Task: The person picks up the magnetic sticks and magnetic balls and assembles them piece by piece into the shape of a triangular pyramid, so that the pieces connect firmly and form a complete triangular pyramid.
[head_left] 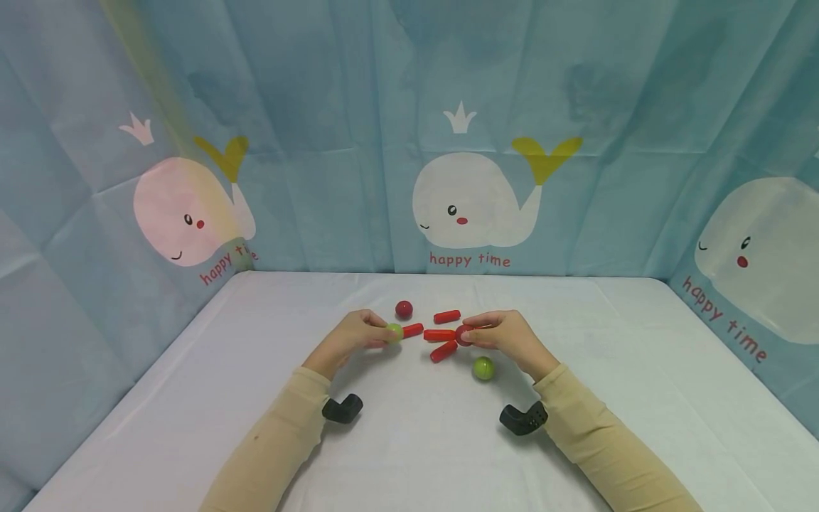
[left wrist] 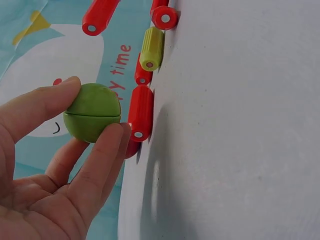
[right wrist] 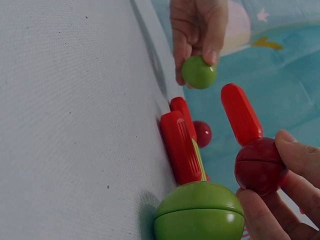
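Observation:
My left hand (head_left: 382,334) pinches a green ball (head_left: 394,331) between thumb and fingers (left wrist: 107,145), just above the white table (head_left: 416,441). A short red rod (head_left: 412,330) lies right beside that ball; whether they touch is unclear. My right hand (head_left: 473,333) grips a dark red ball (head_left: 463,336) with a red rod (head_left: 439,334) sticking out of it toward the left hand. In the right wrist view this ball (right wrist: 260,166) and rod (right wrist: 241,114) are lifted off the table.
Loose pieces lie between and around the hands: a second green ball (head_left: 483,368), a second red ball (head_left: 404,309), two red rods (head_left: 446,316) (head_left: 443,350) and a yellow rod (left wrist: 151,48). A whale-print curtain (head_left: 473,142) walls in the table on three sides.

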{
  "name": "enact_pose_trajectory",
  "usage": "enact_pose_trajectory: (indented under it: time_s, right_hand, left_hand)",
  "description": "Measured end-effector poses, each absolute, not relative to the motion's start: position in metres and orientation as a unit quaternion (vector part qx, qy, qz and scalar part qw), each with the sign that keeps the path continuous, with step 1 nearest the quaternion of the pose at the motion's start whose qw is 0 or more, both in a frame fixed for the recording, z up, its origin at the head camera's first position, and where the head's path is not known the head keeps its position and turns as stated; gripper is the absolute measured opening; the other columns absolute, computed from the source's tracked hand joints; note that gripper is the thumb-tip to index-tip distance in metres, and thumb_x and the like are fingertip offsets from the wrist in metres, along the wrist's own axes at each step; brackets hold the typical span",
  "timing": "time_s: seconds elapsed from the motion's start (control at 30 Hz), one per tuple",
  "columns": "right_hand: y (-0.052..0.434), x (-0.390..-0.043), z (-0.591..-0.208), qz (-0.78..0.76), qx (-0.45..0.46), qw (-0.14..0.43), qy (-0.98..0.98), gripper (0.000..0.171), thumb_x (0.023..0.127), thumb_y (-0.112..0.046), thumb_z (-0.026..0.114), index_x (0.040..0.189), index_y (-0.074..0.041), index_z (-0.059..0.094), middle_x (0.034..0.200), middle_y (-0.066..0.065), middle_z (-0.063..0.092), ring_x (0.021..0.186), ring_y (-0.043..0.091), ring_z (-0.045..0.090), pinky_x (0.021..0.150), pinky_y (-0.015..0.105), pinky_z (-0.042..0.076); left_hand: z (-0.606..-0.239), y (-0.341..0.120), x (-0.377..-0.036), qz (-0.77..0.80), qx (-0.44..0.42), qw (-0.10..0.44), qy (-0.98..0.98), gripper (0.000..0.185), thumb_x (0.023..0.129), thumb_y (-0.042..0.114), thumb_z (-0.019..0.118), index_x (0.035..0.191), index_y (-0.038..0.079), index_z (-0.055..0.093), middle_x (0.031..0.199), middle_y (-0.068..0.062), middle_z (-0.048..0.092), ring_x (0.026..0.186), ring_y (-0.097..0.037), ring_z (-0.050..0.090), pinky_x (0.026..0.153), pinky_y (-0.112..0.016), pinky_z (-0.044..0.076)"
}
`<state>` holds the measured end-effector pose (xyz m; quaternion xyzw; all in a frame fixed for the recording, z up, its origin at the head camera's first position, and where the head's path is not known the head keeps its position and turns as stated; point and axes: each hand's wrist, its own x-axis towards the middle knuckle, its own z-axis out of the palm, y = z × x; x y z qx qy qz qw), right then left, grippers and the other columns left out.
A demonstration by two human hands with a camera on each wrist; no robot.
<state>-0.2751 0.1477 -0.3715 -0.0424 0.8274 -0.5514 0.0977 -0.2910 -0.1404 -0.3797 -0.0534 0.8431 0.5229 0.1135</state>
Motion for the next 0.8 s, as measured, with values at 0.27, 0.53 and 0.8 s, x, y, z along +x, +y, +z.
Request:
enact_pose_trajectory:
  time_s: [0.27,0.53,0.8]
  right_hand:
    - [0.147,-0.274,-0.372,-0.549,-0.044,0.095,0.829,0.042,0.086,-0.029,0.078,0.12,-0.006,0.071,0.108,0.007,0.076,0.099,0.014,0.07,0.096,0.038,0.055]
    - [0.147,-0.275,-0.373,-0.552,-0.046,0.097,0.827,0.042,0.086,-0.029,0.078,0.121,-0.006,0.07,0.108,0.006,0.076,0.1,0.015,0.07,0.096,0.038,0.055]
    - [0.146,-0.274,-0.374,-0.546,-0.044,0.095,0.831,0.042,0.086,-0.029,0.078,0.121,-0.006,0.071,0.108,0.007,0.076,0.1,0.015,0.069,0.096,0.038,0.055]
  left_hand:
    - [-0.379,-0.134,-0.287,0.517,-0.05,0.114,0.847,0.036,0.08,0.032,0.082,0.103,0.01,0.063,0.109,-0.008,0.066,0.101,-0.023,0.06,0.089,-0.036,0.05]
    - [-0.379,-0.129,-0.286,0.543,-0.032,0.112,0.832,0.042,0.081,0.03,0.081,0.117,0.014,0.067,0.12,-0.008,0.065,0.108,-0.025,0.06,0.096,-0.041,0.051]
    - [-0.379,-0.123,-0.282,0.545,-0.022,0.11,0.831,0.034,0.081,0.031,0.082,0.106,0.014,0.066,0.119,-0.007,0.064,0.107,-0.024,0.06,0.096,-0.043,0.051]
